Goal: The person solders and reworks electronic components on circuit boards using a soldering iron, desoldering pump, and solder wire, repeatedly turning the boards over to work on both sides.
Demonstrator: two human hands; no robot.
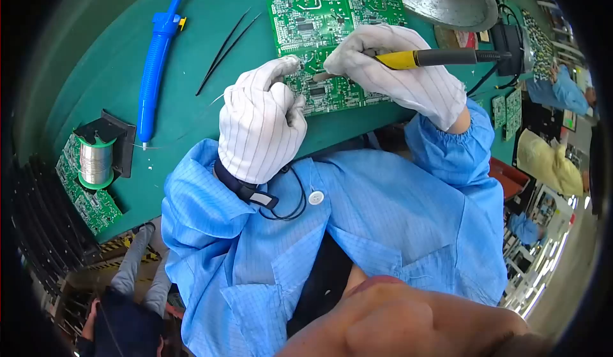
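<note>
A green circuit board panel (310, 28) lies on the bench in front of me. My right hand (396, 70), in a white striped glove, grips a yellow and black soldering iron (440, 58) like a pen. Its tip end points down at the lower middle of the panel; whether it touches is unclear. My left hand (262, 118), also gloved, is closed at the panel's left edge, with fingertips over the board. A thin strand of solder wire (217, 100) sticks out behind its fingers; the pinch itself is partly hidden.
Left of the panel lie black tweezers (223, 54) and a blue desoldering pump (156, 70). A solder spool (96, 163) sits in a black holder beside another board (102, 211). A round metal plate (437, 0) and black iron stand (511, 41) are at the right.
</note>
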